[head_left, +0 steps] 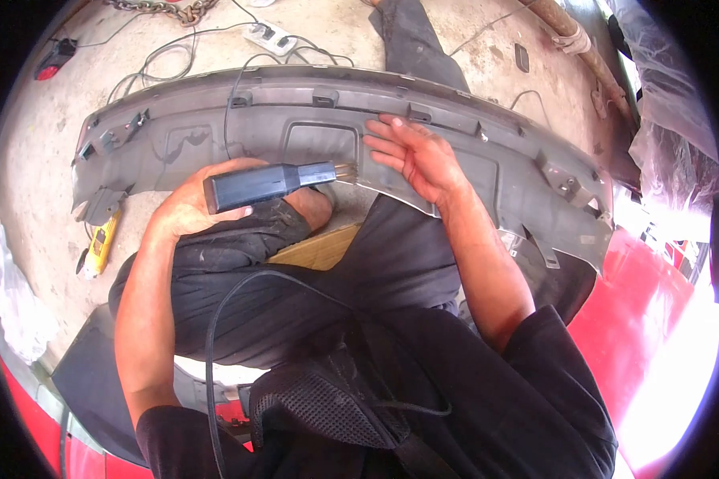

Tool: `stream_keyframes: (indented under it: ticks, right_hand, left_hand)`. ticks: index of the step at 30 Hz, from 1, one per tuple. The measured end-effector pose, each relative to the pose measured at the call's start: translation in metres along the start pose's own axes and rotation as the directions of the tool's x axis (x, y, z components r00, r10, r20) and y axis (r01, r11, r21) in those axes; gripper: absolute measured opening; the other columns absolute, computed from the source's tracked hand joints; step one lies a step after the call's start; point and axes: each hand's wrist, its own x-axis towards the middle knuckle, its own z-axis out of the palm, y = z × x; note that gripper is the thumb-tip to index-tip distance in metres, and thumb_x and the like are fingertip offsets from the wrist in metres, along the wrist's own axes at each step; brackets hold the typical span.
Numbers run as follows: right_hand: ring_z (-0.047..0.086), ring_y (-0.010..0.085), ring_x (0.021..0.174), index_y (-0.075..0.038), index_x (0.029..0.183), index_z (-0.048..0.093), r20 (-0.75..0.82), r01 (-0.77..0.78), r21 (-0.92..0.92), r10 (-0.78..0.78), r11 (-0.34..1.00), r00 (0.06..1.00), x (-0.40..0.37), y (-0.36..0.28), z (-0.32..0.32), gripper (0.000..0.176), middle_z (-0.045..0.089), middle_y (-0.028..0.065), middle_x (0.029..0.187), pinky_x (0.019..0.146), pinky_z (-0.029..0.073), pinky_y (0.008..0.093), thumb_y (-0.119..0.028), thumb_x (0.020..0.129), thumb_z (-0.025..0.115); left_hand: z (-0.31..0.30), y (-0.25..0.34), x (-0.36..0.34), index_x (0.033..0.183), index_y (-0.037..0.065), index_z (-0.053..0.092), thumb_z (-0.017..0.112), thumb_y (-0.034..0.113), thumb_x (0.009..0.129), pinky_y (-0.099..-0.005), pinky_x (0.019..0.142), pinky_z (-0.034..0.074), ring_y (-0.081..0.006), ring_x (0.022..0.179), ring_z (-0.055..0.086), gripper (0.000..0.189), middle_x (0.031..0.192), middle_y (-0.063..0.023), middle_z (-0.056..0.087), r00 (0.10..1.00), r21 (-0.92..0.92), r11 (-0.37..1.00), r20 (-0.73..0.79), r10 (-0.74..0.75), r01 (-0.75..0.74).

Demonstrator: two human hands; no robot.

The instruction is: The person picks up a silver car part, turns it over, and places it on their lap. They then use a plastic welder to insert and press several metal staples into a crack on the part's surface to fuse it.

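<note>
A dark blue handheld tool (252, 188) with metal prongs at its tip lies in my left hand (185, 199), whose fingers wrap round its body. The prongs point right, close to the lower edge of a long grey curved plastic panel (431, 148) lying across my legs. Above the panel's middle, my right hand (415, 156) is raised with its fingers spread, palm partly up, holding nothing. Whether its fingertips touch the panel is unclear. A black cable (210, 351) loops over my lap.
A yellow power tool (100, 243) rests on the floor at the left. Beyond the panel are a white power strip (270, 38) with cables and a rusty chain (168, 9). Red panels (631, 319) stand at the right, below plastic sheeting (671, 120). Cardboard (315, 249) lies between my legs.
</note>
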Motion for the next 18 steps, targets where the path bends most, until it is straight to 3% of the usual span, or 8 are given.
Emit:
stream_keyframes:
  ticks: [18]
  right_hand:
    - [0.057, 0.0287, 0.121, 0.009, 0.143, 0.033, -0.016, -0.013, -0.037, 0.013, 0.999, 1.000, 0.0001, -0.0007, 0.0019, 0.052, 0.050, 0.0220, 0.139, 0.095, 0.052, 0.0349, -0.024, 0.105, 0.045]
  left_hand:
    - [-0.0005, -0.0019, 0.0020, 0.131, 0.004, 0.055, 0.076, 0.016, 0.074, -0.0351, 0.103, 0.043, -0.0220, 0.115, 0.057, 0.062, 0.124, -0.0128, 0.062, 1.000, -0.048, 0.999, 0.010, 0.006, -0.006]
